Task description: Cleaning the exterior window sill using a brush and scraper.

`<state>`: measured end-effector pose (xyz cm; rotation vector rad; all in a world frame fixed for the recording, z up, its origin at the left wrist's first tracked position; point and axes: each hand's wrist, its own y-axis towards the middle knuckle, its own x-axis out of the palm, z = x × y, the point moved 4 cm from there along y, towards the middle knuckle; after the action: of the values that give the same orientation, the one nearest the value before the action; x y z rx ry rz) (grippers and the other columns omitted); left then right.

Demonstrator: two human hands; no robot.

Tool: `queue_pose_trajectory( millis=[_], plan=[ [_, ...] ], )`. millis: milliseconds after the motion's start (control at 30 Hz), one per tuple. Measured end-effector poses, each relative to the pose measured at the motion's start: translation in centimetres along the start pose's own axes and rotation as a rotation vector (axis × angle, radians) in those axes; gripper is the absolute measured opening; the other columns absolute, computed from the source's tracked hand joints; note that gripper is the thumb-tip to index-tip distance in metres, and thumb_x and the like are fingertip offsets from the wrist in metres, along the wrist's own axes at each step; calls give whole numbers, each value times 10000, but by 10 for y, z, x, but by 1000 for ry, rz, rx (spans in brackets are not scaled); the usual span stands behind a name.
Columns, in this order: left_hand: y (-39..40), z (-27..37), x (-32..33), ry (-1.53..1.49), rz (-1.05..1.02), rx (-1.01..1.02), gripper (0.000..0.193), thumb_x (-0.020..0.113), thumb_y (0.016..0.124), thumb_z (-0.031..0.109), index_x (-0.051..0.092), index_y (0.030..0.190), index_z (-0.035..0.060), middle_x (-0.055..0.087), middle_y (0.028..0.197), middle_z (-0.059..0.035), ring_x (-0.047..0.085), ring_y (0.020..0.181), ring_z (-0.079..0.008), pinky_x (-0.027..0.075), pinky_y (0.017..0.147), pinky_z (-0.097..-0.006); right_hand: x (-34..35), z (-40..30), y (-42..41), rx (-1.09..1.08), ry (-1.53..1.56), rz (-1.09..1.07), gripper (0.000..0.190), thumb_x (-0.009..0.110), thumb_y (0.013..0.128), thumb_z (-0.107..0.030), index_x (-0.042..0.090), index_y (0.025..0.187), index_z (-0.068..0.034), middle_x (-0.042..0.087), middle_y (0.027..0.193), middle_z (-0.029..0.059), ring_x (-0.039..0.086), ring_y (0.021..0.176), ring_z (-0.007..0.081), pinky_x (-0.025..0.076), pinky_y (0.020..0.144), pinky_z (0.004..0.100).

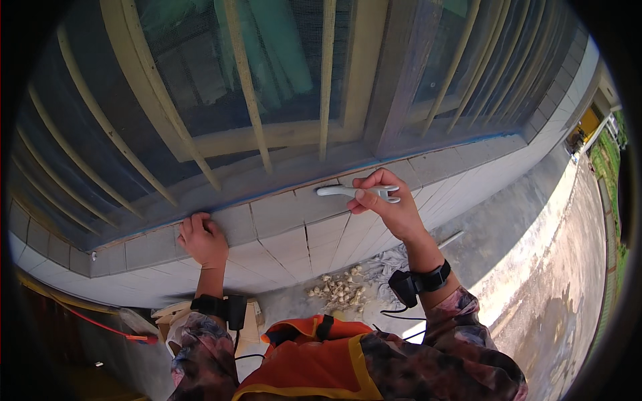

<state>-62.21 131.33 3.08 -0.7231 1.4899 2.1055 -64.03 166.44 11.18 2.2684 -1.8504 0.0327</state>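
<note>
My right hand (376, 198) grips a small white plastic-handled brush (333, 190) between thumb and fingers, above the grey tiled window sill (276, 205). Dark bristles show along the edge of its head, close to the sill; whether they touch it is unclear. The handle's split rear end sticks out past my fingers. Farther left, my left hand (203, 240) rests on the sill with its fingers curled, near the blue strip along the sill's inner edge. Its palm is hidden, so I cannot see whether anything is in it.
Pale vertical bars (246, 85) stand before a mesh-screened window. Below the white tiled wall (326, 245), garlic bulbs (341, 290) lie on the concrete beside a crumpled grey cloth (391, 265). A cardboard box (251, 318) is by my left arm, with a red-ended stick (100, 321) farther left.
</note>
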Motion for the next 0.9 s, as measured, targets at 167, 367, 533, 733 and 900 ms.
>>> queue_pose_trajectory(
  millis=[167, 367, 533, 733, 900],
  plan=[
    [1, 5, -2, -10, 34, 7, 167, 538, 726, 67, 553, 878, 134, 528, 898, -35, 485, 918, -258, 332, 791, -398, 78, 25, 39, 73, 162, -178, 124, 597, 828, -74, 563, 918, 5, 605, 845, 91, 648, 729, 170, 544, 644, 262],
    [0, 1, -3, -42, 42, 12, 194, 525, 722, 60, 550, 902, 128, 537, 902, -42, 490, 914, -263, 333, 779, -402, 44, 20, 54, 36, -199, -14, 126, 587, 805, -91, 601, 823, 33, 624, 745, 92, 644, 657, 146, 519, 557, 250],
    [1, 6, -8, -39, 22, 1, 202, 513, 722, 56, 550, 908, 124, 547, 912, -46, 494, 912, -268, 336, 772, -406, -33, -28, 30, -19, -569, 339, 130, 582, 810, -95, 596, 828, 33, 621, 732, 88, 637, 599, 142, 506, 509, 249],
    [1, 6, -2, -72, 30, 5, 196, 530, 725, 67, 544, 914, 121, 536, 905, -53, 485, 916, -265, 330, 795, -399, 46, 12, 43, 41, -84, -19, 133, 588, 801, -89, 588, 838, 38, 613, 769, 95, 660, 673, 182, 545, 572, 267],
    [0, 5, -3, -56, 24, 11, 199, 530, 729, 70, 547, 920, 121, 535, 907, -51, 485, 919, -262, 329, 802, -399, -51, -8, 43, 58, -561, 336, 112, 583, 795, -84, 606, 818, 23, 623, 790, 118, 658, 661, 174, 543, 567, 264]
  ],
)
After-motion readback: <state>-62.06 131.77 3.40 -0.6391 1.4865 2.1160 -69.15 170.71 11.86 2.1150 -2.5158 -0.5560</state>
